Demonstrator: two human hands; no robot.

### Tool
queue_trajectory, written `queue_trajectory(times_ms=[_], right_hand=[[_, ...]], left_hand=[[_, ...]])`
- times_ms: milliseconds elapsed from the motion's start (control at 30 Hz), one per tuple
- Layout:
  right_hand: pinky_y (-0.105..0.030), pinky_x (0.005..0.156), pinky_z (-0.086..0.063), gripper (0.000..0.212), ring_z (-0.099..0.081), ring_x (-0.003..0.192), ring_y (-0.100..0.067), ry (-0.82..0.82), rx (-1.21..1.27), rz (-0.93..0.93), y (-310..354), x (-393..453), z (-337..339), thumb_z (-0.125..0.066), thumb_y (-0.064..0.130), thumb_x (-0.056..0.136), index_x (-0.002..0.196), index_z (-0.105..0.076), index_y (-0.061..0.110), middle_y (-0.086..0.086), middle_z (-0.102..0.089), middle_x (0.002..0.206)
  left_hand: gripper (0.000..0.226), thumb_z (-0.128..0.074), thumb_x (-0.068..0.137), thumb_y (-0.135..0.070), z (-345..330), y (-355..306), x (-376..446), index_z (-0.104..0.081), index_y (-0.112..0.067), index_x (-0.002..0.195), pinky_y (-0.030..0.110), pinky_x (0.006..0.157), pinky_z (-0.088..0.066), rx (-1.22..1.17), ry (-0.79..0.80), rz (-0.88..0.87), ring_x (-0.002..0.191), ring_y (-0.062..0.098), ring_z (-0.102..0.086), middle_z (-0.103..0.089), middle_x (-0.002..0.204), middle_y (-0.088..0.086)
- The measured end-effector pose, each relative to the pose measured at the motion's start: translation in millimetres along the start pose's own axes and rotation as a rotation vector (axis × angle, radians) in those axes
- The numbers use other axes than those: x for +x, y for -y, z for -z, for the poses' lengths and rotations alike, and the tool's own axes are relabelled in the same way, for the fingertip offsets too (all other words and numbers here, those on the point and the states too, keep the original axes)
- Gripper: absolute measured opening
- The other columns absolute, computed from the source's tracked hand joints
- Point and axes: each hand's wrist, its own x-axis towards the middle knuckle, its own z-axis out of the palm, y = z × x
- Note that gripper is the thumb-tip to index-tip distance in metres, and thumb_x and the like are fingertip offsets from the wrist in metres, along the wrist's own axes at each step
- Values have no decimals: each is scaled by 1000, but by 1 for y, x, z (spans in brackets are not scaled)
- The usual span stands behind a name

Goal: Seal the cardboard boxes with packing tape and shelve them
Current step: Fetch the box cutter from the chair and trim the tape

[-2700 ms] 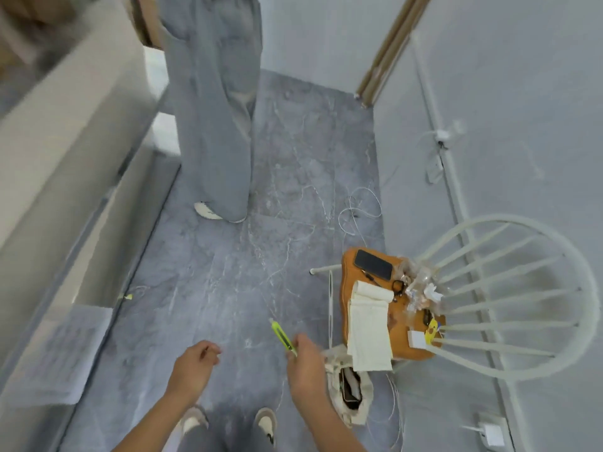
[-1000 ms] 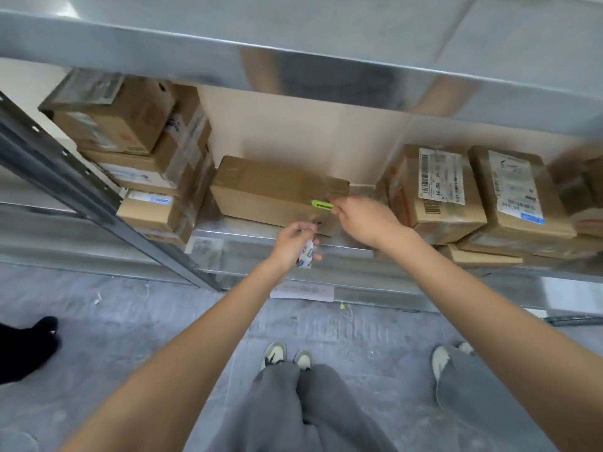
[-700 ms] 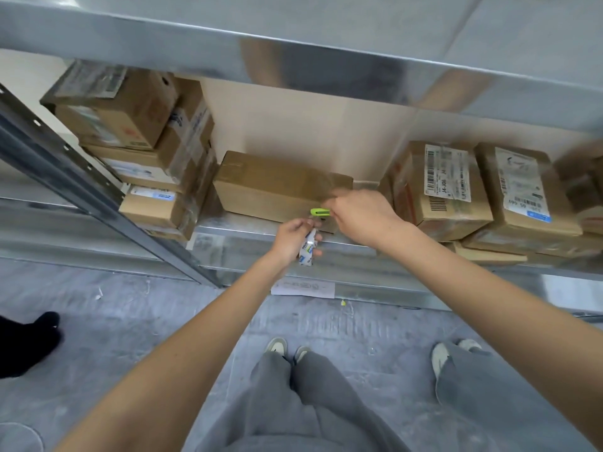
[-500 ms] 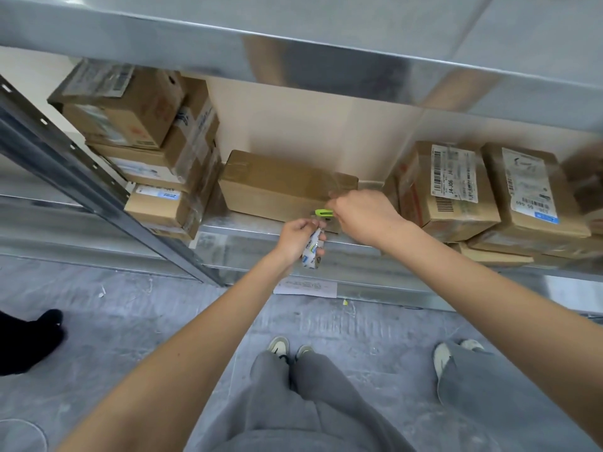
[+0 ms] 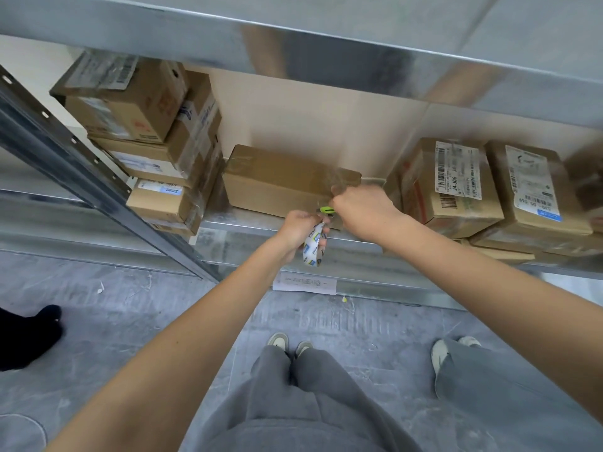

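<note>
**Cutter drops to the tape line at the box's right front corner**

The long cardboard box lies on the metal shelf, lengthwise along its front edge, in the gap between the stack of boxes at the left end and the labelled boxes to the right. Clear tape already shines across its top and over its right end.

Over the last second the right hand has slid down from the box's top right corner to its lower front corner, carrying the green cutter with it; its fingers are curled tight around the cutter, with only the green tip showing. The left hand has sunk a little below the shelf's front edge and grips the tape roll, fingers wrapped round it, so the roll hangs just beneath the cutter tip. The two hands have closed up and now nearly touch.

I read this as the strip having been run over the end of the box, with the cut about to free the roll. Whether the blade already meets the tape cannot be told, because the right hand hides it. If the cut is clean, this box counts as sealed and already shelved, and only pressing down the loose end would remain.

A paper sheet lies on the floor below the shelf edge, and another person's leg stands at the right.
</note>
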Motion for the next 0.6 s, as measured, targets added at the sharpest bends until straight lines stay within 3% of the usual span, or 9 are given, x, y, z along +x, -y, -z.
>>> queue_trajectory(times_ms=[300,400,467,600], right_hand=[[-32,63,-35,26,-63,103,-32,2,-19,-3,3,-4,9,-45,-4,89,107,-62,6,-10,-63,110],[-32,65,-36,26,-63,104,-33,16,-32,15,3,-5,15,-44,-2,92,109,-62,7,-11,-64,109],[-32,67,-37,26,-62,104,-34,32,-49,28,3,-4,18,-44,1,94,112,-62,8,-12,-65,110],[-33,71,-40,23,-62,104,-34,73,-73,45,5,-2,25,-47,9,96,113,-63,9,-12,-66,111]], left_hand=[[20,-42,98,3,-4,-10,-1,-53,1,81,21,37,-43,178,-64,-30,35,9,-51,-53,67,10],[27,-42,97,5,-4,-16,0,-52,-2,73,19,35,-42,246,-60,2,32,8,-50,-54,57,6],[27,-43,96,3,-1,-19,4,-54,-4,73,21,40,-43,295,-35,57,33,11,-52,-56,47,3],[25,-44,96,1,2,-21,6,-56,-4,75,26,53,-44,329,-24,95,36,15,-53,-58,46,3]])
